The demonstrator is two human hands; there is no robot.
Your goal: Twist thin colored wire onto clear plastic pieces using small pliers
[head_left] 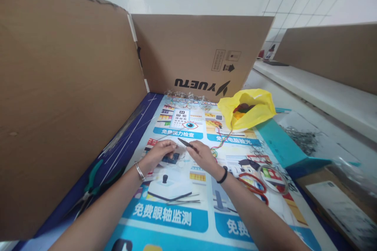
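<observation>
My left hand (160, 152) and my right hand (202, 155) meet over a printed poster (176, 215) that covers the table. The right hand's fingers are closed around thin dark tweezers (186, 142), whose tip points left toward the left hand. The left hand's fingers are pinched together on something small that I cannot make out. A small dark object (171, 159) lies on the poster just under the left hand. A metal bangle is on my left wrist and a black band on my right wrist.
Cardboard walls (67, 98) stand at the left and back. A yellow plastic bag (247, 110) with coloured pieces sits at the back right. Teal-handled pliers (92, 182) lie at the left. Red scissors (253, 186), a wire ring (273, 178) and a teal tray (282, 145) lie at the right.
</observation>
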